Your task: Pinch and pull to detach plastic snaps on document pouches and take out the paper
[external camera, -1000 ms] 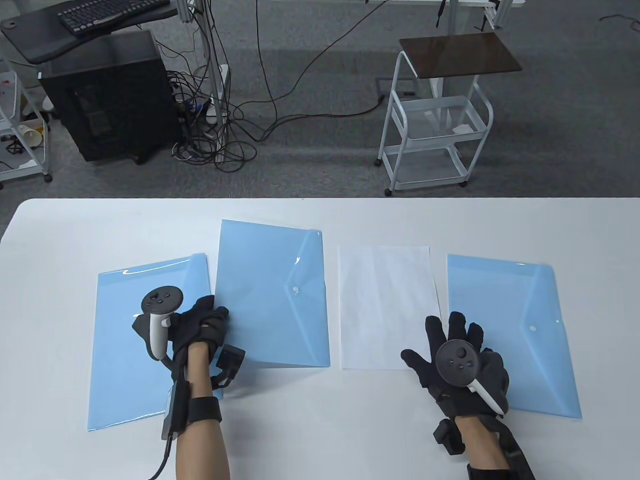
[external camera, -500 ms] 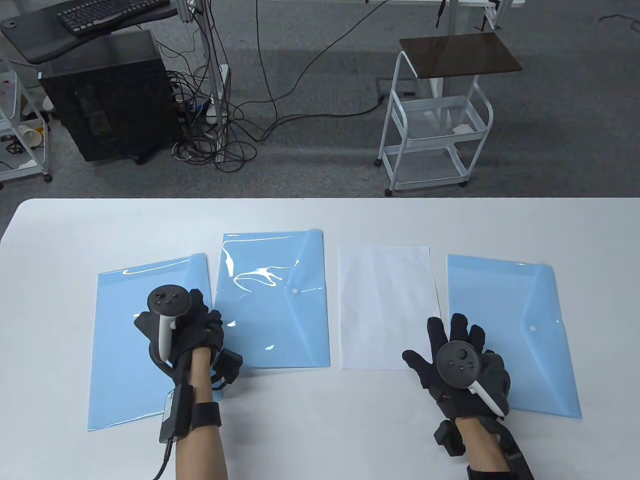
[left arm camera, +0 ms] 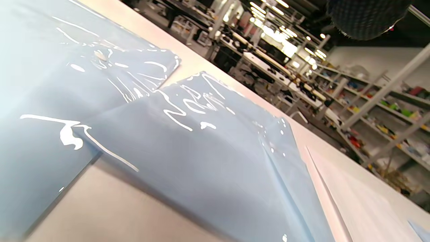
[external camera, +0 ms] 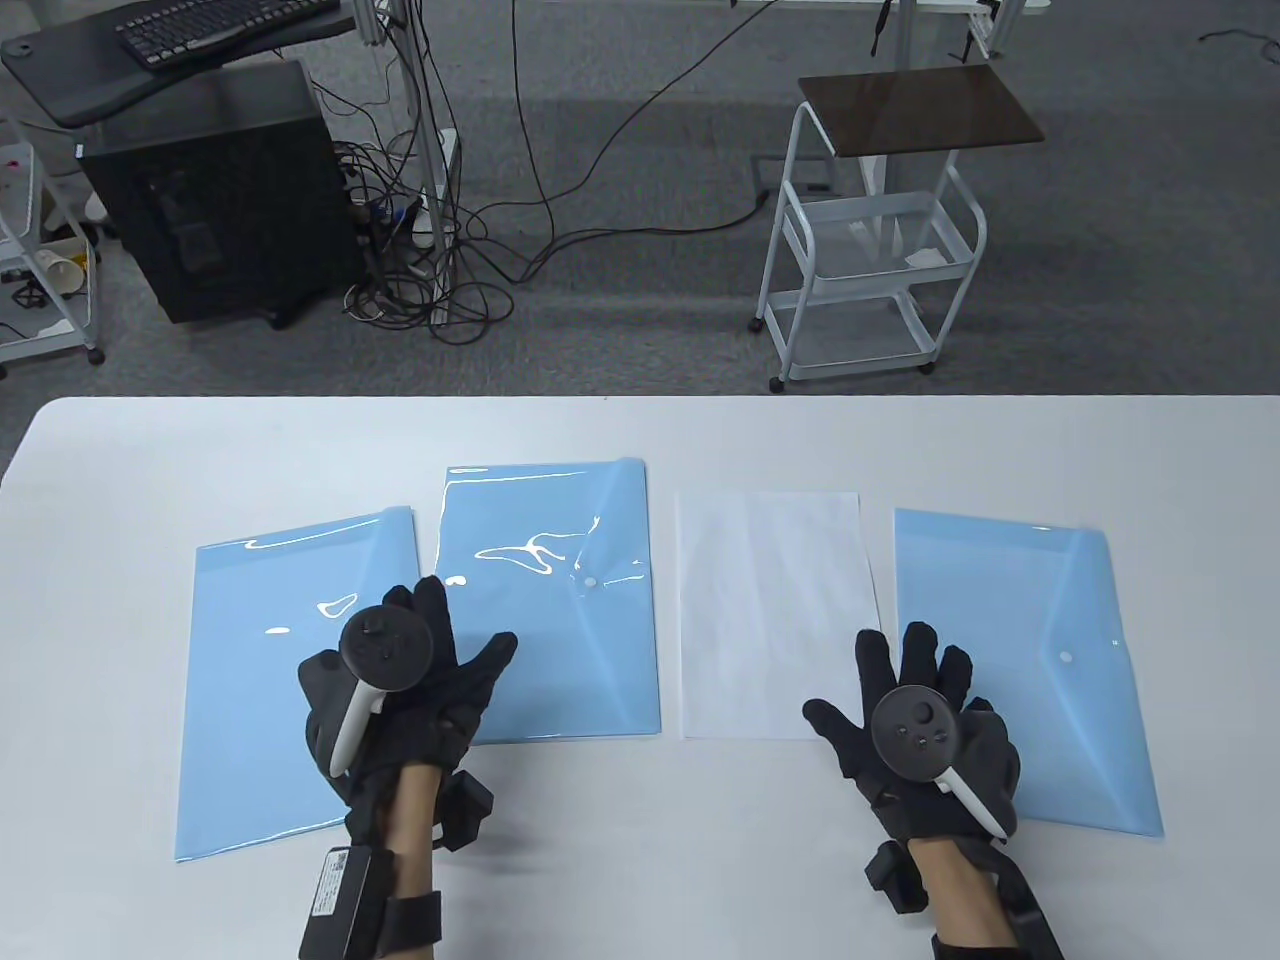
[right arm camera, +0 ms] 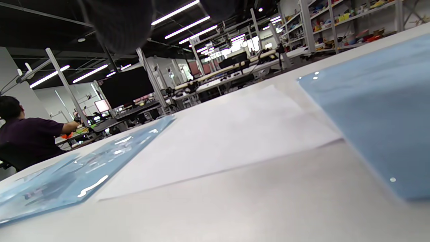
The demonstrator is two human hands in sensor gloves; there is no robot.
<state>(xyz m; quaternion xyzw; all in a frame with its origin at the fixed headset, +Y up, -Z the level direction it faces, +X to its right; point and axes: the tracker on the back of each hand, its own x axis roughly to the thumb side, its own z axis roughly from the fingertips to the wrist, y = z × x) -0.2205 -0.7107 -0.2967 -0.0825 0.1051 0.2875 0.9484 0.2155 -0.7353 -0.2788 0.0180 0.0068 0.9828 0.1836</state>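
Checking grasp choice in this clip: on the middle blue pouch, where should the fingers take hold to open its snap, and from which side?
Probably pinch the flap tip at the white snap on the middle pouch, coming from its right edge. The triangular flap folds in from that edge and points left, so the tip is its free end. The left hand could hold the body flat.

Ahead of the spread fingers of the left hand (external camera: 400,690), the way is covered by the middle pouch (external camera: 545,600), which overlaps the left pouch (external camera: 270,690). Beyond the fingertips of the right hand (external camera: 915,720), flat paper (external camera: 770,610) and the right pouch (external camera: 1040,660) are laid. Bare table (external camera: 640,850) is left between the thumbs.
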